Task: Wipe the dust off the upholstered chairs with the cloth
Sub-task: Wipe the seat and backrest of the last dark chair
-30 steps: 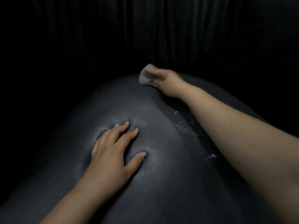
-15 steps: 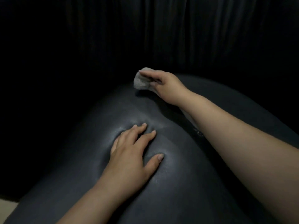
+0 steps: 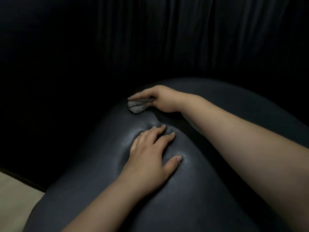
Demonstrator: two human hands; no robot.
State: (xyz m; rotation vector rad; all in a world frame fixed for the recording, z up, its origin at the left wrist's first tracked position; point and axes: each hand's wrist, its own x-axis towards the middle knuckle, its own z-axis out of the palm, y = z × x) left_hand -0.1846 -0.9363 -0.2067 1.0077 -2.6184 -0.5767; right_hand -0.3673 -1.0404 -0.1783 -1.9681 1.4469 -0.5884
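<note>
A rounded, dark grey upholstered chair surface (image 3: pixel 217 190) fills the lower middle and right of the view. My left hand (image 3: pixel 150 153) lies flat on it with fingers spread, denting the padding. Farther back, near the cushion's far left edge, my right hand (image 3: pixel 158 99) holds a small crumpled grey cloth (image 3: pixel 137 107) against the upholstery, fingers stretched over it and thumb under. My right forearm crosses the cushion from the lower right.
A dark pleated curtain or backdrop (image 3: pixel 167 39) hangs behind the chair and the left side is almost black. A strip of pale floor (image 3: pixel 15 198) shows at the lower left beside the cushion.
My right hand has swept the cloth leftward and slightly nearer across the back of the cushion. The white dust specks seen earlier no longer show. My left hand stays pressed on the padding.
</note>
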